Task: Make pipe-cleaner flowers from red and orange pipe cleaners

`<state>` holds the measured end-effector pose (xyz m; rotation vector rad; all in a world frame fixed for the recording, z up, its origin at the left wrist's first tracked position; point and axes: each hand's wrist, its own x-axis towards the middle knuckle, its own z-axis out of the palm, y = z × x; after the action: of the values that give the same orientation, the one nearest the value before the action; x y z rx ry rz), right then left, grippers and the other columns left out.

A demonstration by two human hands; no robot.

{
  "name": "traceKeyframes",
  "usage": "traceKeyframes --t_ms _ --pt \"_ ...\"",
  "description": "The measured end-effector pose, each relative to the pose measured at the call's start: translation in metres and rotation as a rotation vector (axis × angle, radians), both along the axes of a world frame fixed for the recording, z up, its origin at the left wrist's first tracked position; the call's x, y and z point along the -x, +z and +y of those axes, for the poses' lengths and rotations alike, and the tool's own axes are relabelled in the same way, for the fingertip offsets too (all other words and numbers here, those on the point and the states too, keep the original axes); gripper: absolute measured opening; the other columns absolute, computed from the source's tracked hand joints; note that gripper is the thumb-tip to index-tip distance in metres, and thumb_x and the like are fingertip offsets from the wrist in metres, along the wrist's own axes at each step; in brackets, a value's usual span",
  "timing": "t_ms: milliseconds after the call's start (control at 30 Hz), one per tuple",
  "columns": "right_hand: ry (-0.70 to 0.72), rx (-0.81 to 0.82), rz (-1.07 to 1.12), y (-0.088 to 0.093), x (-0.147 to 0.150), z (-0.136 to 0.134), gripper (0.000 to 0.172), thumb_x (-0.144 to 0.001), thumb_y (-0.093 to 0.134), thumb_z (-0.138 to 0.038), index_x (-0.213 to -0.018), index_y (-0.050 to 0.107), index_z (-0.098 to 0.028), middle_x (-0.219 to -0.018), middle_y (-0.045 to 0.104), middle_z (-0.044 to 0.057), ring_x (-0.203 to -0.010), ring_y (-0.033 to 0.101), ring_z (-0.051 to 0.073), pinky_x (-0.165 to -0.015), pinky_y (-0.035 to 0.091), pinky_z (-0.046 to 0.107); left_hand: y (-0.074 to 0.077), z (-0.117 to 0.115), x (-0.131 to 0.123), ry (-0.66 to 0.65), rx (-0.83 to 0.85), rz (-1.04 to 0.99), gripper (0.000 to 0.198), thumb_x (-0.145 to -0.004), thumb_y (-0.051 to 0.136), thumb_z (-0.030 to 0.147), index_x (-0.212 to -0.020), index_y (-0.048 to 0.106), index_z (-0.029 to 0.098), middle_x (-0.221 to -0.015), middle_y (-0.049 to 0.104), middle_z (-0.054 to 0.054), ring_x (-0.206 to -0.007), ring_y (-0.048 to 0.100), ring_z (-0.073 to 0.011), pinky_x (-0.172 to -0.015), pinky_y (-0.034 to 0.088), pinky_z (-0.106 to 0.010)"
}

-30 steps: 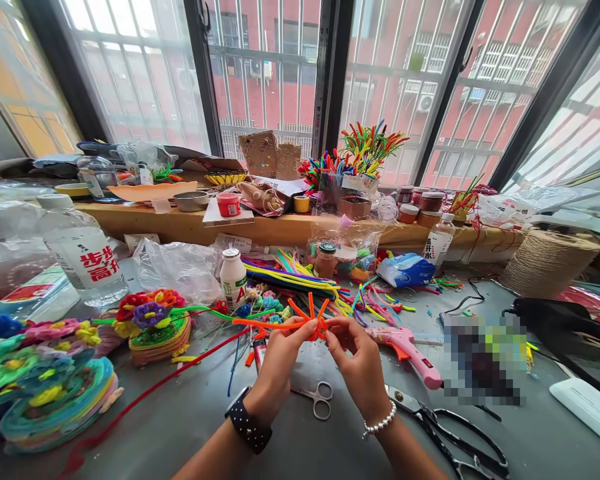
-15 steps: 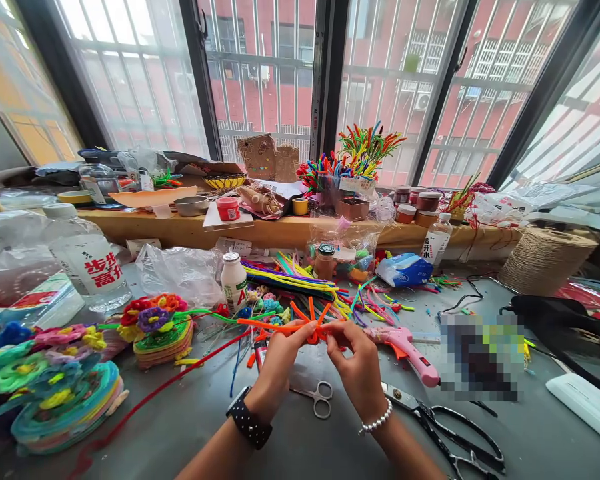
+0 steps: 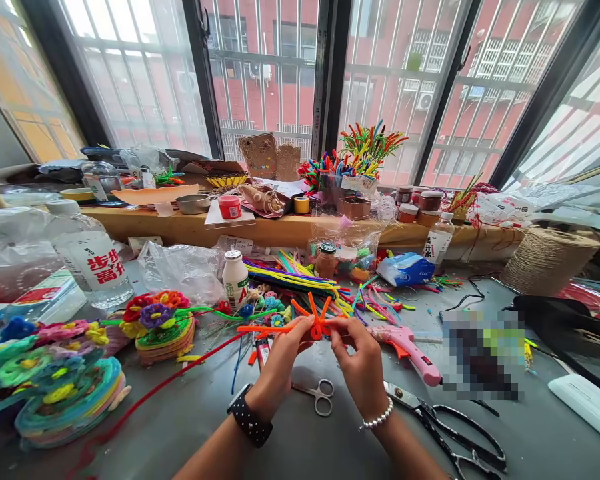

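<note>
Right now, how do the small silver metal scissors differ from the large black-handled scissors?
The small silver metal scissors look much smaller than the large black-handled scissors. The small pair's loops are silver; the large pair's, black. The small pair lies between left hand and right hand; the large pair lies right of both. Both rest on the grey table.

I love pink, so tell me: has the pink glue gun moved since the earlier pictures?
No: judged against the large scissors, the pink glue gun shows no shift in any direction.
</note>
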<state>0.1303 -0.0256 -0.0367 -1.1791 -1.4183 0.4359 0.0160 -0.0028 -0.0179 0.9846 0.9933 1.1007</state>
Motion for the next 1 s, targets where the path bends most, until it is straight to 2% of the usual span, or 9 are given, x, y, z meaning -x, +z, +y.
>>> traceKeyframes --t_ms 233,333,433,500,567,767,833,933,1000 --pt "-0.044 0.107 0.234 0.000 -0.015 0.007 0.016 -0.077 0.046 -0.027 -0.087 0.053 -0.017 -0.080 0.060 0.005 -0.070 0.059 0.017 -0.062 0.048 0.030 0.004 0.013 0.011 -0.213 0.059 0.070 0.036 -0.066 0.052 0.046 -0.076 0.065 0.014 -0.078 0.064 -0.008 -0.069 0.056 -0.0165 -0.061 0.039 -0.025" --pt "-0.059 0.136 0.302 0.001 -0.023 0.010 0.018 -0.076 0.047 -0.030 -0.087 0.053 -0.017 -0.081 0.060 0.006 -0.070 0.059 0.019 -0.061 0.048 0.031 0.008 0.025 0.026 0.012 0.026 0.019 0.034 -0.064 0.053 0.046 -0.078 0.063 0.016 -0.085 0.062 -0.006 -0.075 0.056 -0.0162 -0.060 0.040 -0.024" --pt "-0.053 0.134 0.243 0.003 -0.029 0.011 0.018 -0.076 0.047 -0.030 -0.085 0.055 -0.017 -0.082 0.058 0.006 -0.070 0.058 0.019 -0.060 0.047 0.032 0.016 0.031 0.038 0.288 -0.149 0.084 0.032 -0.060 0.061 0.040 -0.083 0.060 0.018 -0.091 0.060 -0.004 -0.085 0.053 -0.0172 -0.066 0.041 -0.024" --pt "0.005 0.125 0.189 0.005 -0.030 0.011 0.016 -0.076 0.046 -0.028 -0.082 0.057 -0.017 -0.080 0.057 0.005 -0.069 0.057 0.018 -0.061 0.047 0.031 0.021 0.030 0.042 0.322 -0.281 0.192 0.030 -0.060 0.062 0.037 -0.083 0.061 0.018 -0.087 0.061 -0.004 -0.087 0.053 -0.0179 -0.071 0.040 -0.024" --pt "0.107 0.120 0.160 0.008 -0.029 0.008 0.015 -0.076 0.046 -0.026 -0.080 0.057 -0.017 -0.079 0.055 0.004 -0.068 0.055 0.016 -0.062 0.047 0.029 0.024 0.027 0.041 0.205 -0.352 0.304 0.029 -0.062 0.060 0.037 -0.082 0.062 0.017 -0.087 0.061 -0.004 -0.088 0.053 -0.0194 -0.074 0.040 -0.026" --pt "0.385 0.154 0.170 0.016 -0.019 -0.001 0.014 -0.077 0.045 -0.022 -0.086 0.056 -0.018 -0.075 0.054 0.002 -0.065 0.054 0.013 -0.060 0.046 0.026 0.013 0.027 0.033 -0.278 -0.281 0.413 0.041 -0.059 0.064 0.037 -0.094 0.058 0.016 -0.100 0.059 -0.009 -0.091 0.054 -0.0232 -0.078 0.042 -0.034" --pt "0.415 0.163 0.196 0.018 -0.018 -0.003 0.013 -0.077 0.046 -0.022 -0.086 0.055 -0.019 -0.075 0.055 0.002 -0.064 0.054 0.013 -0.060 0.046 0.026 0.008 0.029 0.033 -0.354 -0.249 0.355 0.047 -0.059 0.065 0.032 -0.101 0.053 0.016 -0.099 0.060 -0.008 -0.094 0.053 -0.0224 -0.082 0.039 -0.034" --pt "0.423 0.192 0.275 0.020 -0.018 -0.004 0.014 -0.077 0.047 -0.025 -0.087 0.055 -0.019 -0.079 0.056 0.002 -0.066 0.055 0.013 -0.061 0.046 0.026 0.007 0.029 0.033 -0.355 -0.159 0.210 0.058 -0.060 0.066 0.027 -0.113 0.043 0.019 -0.099 0.061 -0.008 -0.093 0.054 -0.0203 -0.083 0.038 -0.034" --pt "0.413 0.203 0.330 0.020 -0.020 -0.003 0.014 -0.077 0.048 -0.026 -0.088 0.055 -0.019 -0.080 0.057 0.002 -0.067 0.056 0.013 -0.062 0.046 0.026 0.009 0.027 0.032 -0.435 -0.117 0.133 0.048 -0.063 0.064 0.027 -0.108 0.049 0.017 -0.096 0.062 -0.008 -0.090 0.055 -0.0191 -0.083 0.038 -0.033"
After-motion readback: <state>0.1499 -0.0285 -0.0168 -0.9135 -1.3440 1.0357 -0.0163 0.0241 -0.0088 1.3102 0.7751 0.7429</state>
